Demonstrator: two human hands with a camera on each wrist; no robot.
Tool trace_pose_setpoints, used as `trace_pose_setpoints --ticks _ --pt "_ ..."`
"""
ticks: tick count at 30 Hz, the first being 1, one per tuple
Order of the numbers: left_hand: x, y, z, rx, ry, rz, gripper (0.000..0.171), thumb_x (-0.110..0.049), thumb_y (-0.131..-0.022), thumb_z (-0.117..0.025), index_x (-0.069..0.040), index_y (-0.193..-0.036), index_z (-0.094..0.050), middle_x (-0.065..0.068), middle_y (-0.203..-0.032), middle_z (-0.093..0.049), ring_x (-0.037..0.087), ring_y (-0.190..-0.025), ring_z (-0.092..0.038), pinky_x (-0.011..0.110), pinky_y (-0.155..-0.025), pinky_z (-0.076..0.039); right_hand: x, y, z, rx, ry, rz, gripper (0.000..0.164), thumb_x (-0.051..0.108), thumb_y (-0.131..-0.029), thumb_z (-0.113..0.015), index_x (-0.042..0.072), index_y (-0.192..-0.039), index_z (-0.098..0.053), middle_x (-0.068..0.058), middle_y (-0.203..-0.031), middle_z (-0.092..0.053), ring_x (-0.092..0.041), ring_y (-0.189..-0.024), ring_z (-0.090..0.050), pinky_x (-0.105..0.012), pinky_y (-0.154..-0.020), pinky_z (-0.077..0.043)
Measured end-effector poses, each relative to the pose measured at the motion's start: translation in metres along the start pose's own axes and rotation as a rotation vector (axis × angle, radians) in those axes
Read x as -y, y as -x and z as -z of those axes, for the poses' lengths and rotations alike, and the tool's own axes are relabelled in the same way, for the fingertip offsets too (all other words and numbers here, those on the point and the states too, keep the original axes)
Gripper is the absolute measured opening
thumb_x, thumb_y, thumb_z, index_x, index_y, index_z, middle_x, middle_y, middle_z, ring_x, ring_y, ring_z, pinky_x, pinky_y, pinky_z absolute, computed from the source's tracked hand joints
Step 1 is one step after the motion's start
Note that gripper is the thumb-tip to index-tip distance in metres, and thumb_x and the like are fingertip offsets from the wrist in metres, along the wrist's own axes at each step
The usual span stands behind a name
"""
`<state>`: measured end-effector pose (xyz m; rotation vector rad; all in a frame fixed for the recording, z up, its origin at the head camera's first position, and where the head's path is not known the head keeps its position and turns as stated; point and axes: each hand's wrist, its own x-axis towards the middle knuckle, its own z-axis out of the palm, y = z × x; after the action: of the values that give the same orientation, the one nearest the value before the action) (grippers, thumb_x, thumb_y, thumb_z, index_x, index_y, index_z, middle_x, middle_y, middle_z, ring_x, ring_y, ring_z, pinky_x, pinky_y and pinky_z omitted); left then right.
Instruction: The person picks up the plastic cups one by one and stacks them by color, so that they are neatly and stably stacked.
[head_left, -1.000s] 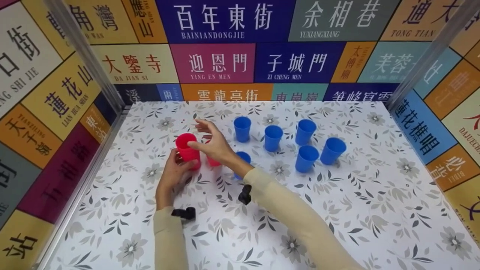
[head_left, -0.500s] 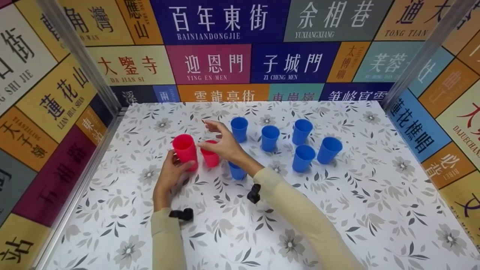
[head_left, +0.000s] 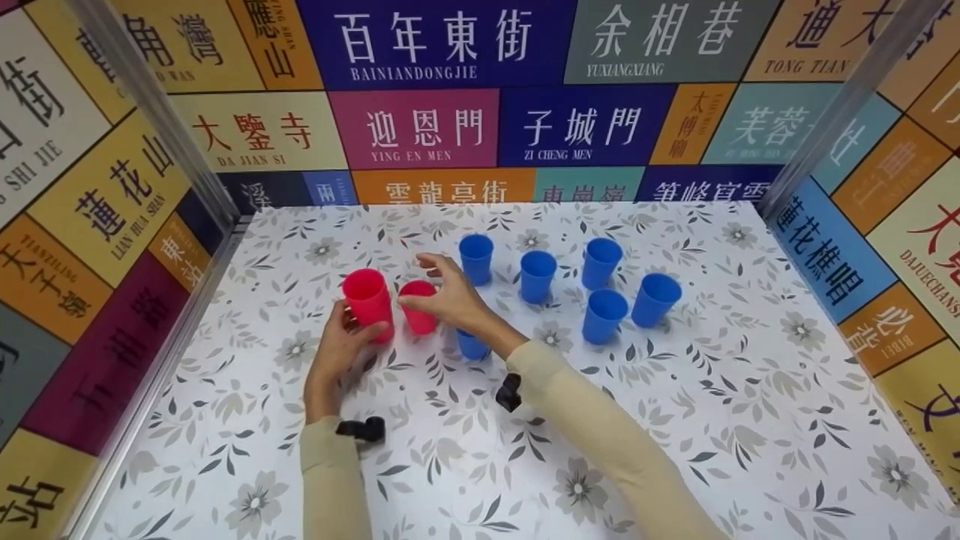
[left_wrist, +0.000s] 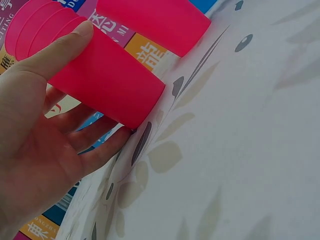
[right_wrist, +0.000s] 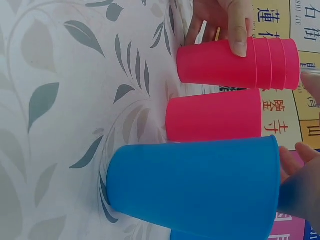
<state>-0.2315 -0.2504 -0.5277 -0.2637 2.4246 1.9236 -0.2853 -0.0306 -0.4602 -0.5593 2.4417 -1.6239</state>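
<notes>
My left hand (head_left: pixel 337 356) holds a stack of nested red cups (head_left: pixel 381 309) upright on the table. In the left wrist view, its thumb lies along the side of the stack (left_wrist: pixel 112 75), with the fingers behind and below. Just right of the stack stands a single red cup (head_left: pixel 420 319). My right hand (head_left: pixel 463 304) hovers at this cup's rim, thumb on the near side and fingers spread beyond it. From the right wrist, its fingers (right_wrist: pixel 292 160) and thumb (right_wrist: pixel 312 84) appear beyond the cup's rim, apart from each other. A blue cup (head_left: pixel 472 346) is partly hidden under the right hand.
Farther right, several upright blue cups stand apart, among them a back-left one (head_left: pixel 476 264), a middle one (head_left: pixel 538 279) and a rightmost one (head_left: pixel 655 301). The table (head_left: pixel 450 465) has a floral cover. Sign-printed panels (head_left: pixel 420 127) wall it at back and sides.
My right hand has moved from above the red stack rightward, to the single red cup. The left hand keeps its hold on the stack. The head view has shifted slightly.
</notes>
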Motion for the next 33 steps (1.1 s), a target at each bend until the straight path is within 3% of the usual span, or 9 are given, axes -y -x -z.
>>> trace_pose_setpoints --ticks 10,20,28,33 --pt "0.000 -0.002 -0.001 0.001 0.019 -0.006 0.083 -0.038 -0.083 -0.081 -0.015 -0.147 -0.034 0.014 -0.151 -0.046 0.031 -0.140 -0.044 0.047 -0.118 -0.038 0.002 -0.006 -0.011 -0.027 0.105 -0.071 0.083 0.035 -0.079 -0.085 0.012 -0.148 -0.045 -0.012 -0.142 -0.052 -0.031 -0.133 -0.052 -0.042 -0.109 -0.047" --pt "0.001 -0.002 -0.001 0.003 0.041 0.015 0.094 -0.045 -0.078 -0.084 -0.018 -0.151 -0.031 0.013 -0.153 -0.043 0.031 -0.141 -0.043 0.047 -0.119 -0.038 0.004 -0.009 -0.012 -0.018 0.329 -0.217 0.090 0.043 -0.075 -0.086 0.022 -0.151 -0.042 -0.005 -0.147 -0.051 -0.023 -0.128 -0.054 -0.040 -0.107 -0.049" --pt "0.000 -0.002 -0.001 0.002 0.063 0.032 0.094 -0.046 -0.077 -0.085 -0.021 -0.151 -0.032 0.009 -0.152 -0.044 0.028 -0.140 -0.042 0.046 -0.117 -0.040 0.006 -0.010 -0.014 0.024 0.462 -0.223 0.089 0.041 -0.074 -0.088 0.017 -0.148 -0.046 -0.009 -0.141 -0.056 -0.025 -0.125 -0.056 -0.040 -0.109 -0.046" --pt "0.002 -0.002 -0.002 0.005 0.053 0.012 0.090 -0.040 -0.081 -0.083 -0.018 -0.151 -0.031 0.011 -0.152 -0.043 0.030 -0.140 -0.043 0.047 -0.118 -0.039 0.004 -0.011 -0.015 0.043 0.523 -0.202 0.083 0.039 -0.075 -0.087 0.013 -0.145 -0.050 -0.008 -0.140 -0.060 -0.025 -0.128 -0.058 -0.043 -0.114 -0.041"
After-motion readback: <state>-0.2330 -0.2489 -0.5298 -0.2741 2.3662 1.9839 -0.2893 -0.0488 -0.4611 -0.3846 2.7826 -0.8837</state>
